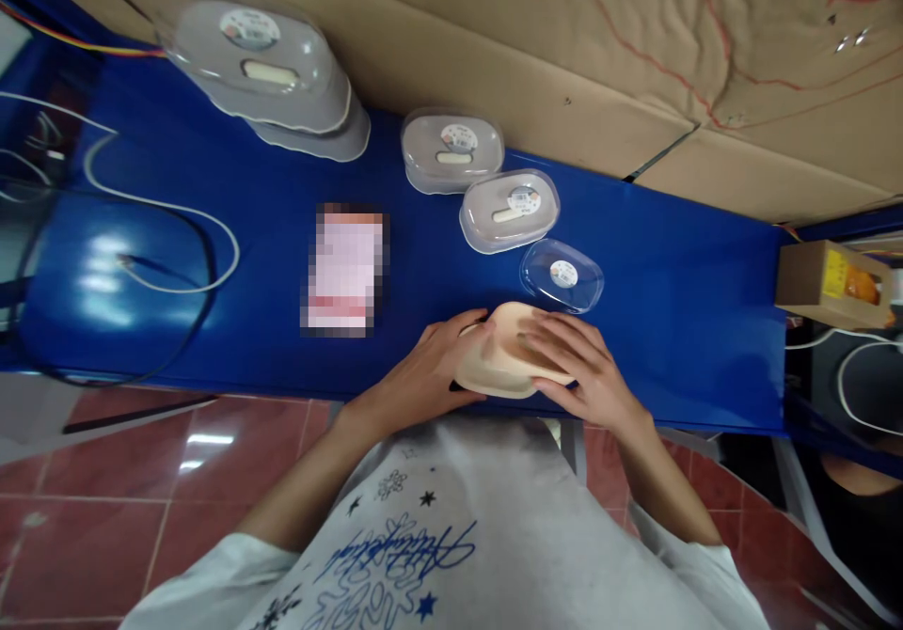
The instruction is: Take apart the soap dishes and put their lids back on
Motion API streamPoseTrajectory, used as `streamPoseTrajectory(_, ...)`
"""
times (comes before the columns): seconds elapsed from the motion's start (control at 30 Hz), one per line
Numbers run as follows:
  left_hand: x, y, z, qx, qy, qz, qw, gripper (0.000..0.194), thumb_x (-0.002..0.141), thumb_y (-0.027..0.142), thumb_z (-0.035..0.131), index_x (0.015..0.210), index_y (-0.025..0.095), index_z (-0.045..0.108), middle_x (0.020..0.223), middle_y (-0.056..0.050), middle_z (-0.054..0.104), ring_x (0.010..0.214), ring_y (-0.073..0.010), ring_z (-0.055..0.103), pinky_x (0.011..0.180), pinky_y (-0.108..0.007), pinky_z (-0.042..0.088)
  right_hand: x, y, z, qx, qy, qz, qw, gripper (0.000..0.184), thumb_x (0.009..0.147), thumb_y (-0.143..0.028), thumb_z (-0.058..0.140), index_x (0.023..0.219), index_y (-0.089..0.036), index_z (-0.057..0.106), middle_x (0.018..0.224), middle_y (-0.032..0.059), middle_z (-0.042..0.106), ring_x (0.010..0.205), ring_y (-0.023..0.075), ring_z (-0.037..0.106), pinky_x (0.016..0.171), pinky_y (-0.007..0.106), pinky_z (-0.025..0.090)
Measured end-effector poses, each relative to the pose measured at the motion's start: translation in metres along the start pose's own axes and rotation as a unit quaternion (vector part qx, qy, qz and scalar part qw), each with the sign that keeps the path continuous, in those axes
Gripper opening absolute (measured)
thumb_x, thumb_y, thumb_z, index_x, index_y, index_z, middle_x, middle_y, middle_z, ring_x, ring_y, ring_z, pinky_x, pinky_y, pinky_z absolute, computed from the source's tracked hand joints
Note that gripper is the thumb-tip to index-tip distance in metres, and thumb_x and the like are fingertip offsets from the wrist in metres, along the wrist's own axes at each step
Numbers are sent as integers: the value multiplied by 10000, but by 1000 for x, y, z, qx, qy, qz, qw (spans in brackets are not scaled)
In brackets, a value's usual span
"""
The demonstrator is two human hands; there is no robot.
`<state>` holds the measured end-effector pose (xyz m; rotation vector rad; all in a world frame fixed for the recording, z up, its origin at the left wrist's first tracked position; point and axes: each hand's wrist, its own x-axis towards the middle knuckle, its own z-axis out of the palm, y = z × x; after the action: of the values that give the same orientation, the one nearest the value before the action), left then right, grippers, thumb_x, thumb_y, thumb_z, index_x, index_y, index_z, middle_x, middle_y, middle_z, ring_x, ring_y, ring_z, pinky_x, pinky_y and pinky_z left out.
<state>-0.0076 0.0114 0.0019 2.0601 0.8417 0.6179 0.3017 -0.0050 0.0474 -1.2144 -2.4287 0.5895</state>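
We have both hands on the cream container (509, 371), at the near edge of the blue table (656, 329), just in front of our body. Left hand (438, 359) grips its left side: thumb and fingers closed around the rim, fingers partly over the opening. Right hand (598, 367) holds the right side: fingers spread across the tan inner wall, thumb on the near rim. Container sits tilted in our grip. We can't tell if it's one piece or two nested ones, nor whether its underside touches the table.

Just past our right fingertips: clear lid (546, 277) lying flat, round label on it. Beyond that, the nearer lunch box (486, 226), grey under a transparent cover, with a round label and a pale strip on top. Farther lunch box (423, 169) is behind it and a bit left, same look. We can't tell if those two touch. Box stack (310, 136) stands at the far left, by the brown paper wall (494, 47), also labelled on top.

Left of our hands, well clear of the container: pixelated item (345, 268), lying on the table; contents unreadable. White cable (176, 205) and black cable (210, 263) loop over the table's left end. Cardboard box (800, 282) with a yellow label is at the right end. Red floor tiles (105, 545) below us.
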Motion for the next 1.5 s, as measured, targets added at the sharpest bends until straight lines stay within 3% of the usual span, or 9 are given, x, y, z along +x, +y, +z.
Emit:
streamPoseTrajectory(0.17, -20, 10, -8, 22, -41, -27, 999, 978, 930, 233, 765, 1699, 358, 175, 1683, -186, 451, 1566, -392, 451, 1236, -687, 406, 6, 8, 9, -75, 52, 34, 995, 575, 1013, -329, 696, 1561, -378, 527, 1596, 75, 618, 1515, 359, 543, 1239, 646, 414)
streamPoseTrajectory(0.37, -17, 22, -1, 28, -46, -16, 998, 833, 912, 151, 723, 1612, 324, 307, 1694, -171, 435, 1627, -377, 357, 1311, -707, 274, 15, 1, 18, -115, 69, 86, 987, 535, 1060, -322, 618, 1573, -396, 487, 1671, 68, 536, 1591, 395, 441, 1320, 777, 62)
streamPoseTrajectory(0.53, -14, 20, 1, 1, 39, -29, 999, 854, 917, 272, 800, 1603, 347, 297, 1635, -194, 462, 1525, -392, 480, 1218, -688, 403, 10, -27, 17, -63, -3, -47, 997, 739, 1001, -559, 716, 1647, -337, 434, 1646, 93, 569, 1577, 374, 466, 1320, 683, 298)
streamPoseTrajectory(0.67, -20, 18, -2, -143, 86, -47, 985, 910, 837, 376, 901, 1561, 362, 350, 1577, -160, 484, 1493, -361, 502, 1210, -620, 455, 7, -43, 24, -49, -8, -131, 990, 551, 1057, -297, 677, 1588, -311, 531, 1525, 44, 690, 1465, 261, 605, 1272, 534, 450)
streamPoseTrajectory(0.77, -23, 25, -1, -310, 140, -94, 936, 1056, 765, 583, 924, 1600, 403, 304, 1665, -156, 412, 1525, -373, 481, 1200, -588, 486, 7, -48, 29, -46, 42, -115, 991, 569, 1055, -198, 646, 1571, -413, 539, 1501, -39, 704, 1392, 227, 670, 1255, 508, 484)
streamPoseTrajectory(0.9, -16, 43, 0, -573, 115, -229, 778, 1095, 800, 944, 599, 1677, 370, 282, 1720, -156, 428, 1477, -397, 563, 1094, -562, 581, 15, -54, 34, -81, 74, -113, 987, 568, 1057, -247, 675, 1565, -462, 538, 1504, -68, 695, 1386, 219, 675, 1296, 493, 441)
streamPoseTrajectory(1.07, -7, 50, -13, -654, 142, -338, 661, 724, 1014, 732, 418, 1529, 245, 565, 1507, -127, 674, 1415, -357, 634, 1114, -522, 586, 23, -41, 32, -87, 15, -100, 991, 802, 987, -703, 662, 1673, -369, 413, 1632, 55, 588, 1507, 325, 563, 1291, 564, 410)
streamPoseTrajectory(1.2, -9, 40, -21, -663, 243, -402, 583, 481, 994, 604, 577, 1296, 250, 698, 1363, -83, 764, 1314, -351, 698, 1002, -495, 659, 17, -11, 25, -137, 59, 10, 989, 783, 1053, -418, 693, 1722, -396, 287, 1576, 57, 643, 1450, 343, 618, 1224, 610, 448)
streamPoseTrajectory(1.5, 19, 44, 1, -710, 202, -373, 562, 521, 995, 640, 606, 1299, 226, 694, 1361, -106, 763, 1389, -356, 653, 1105, -518, 606, 20, -33, 24, -17, 105, -16, 994, 832, 1028, -118, 655, 1708, -443, 303, 1368, -34, 783, 1247, 271, 756, 1060, 498, 581)
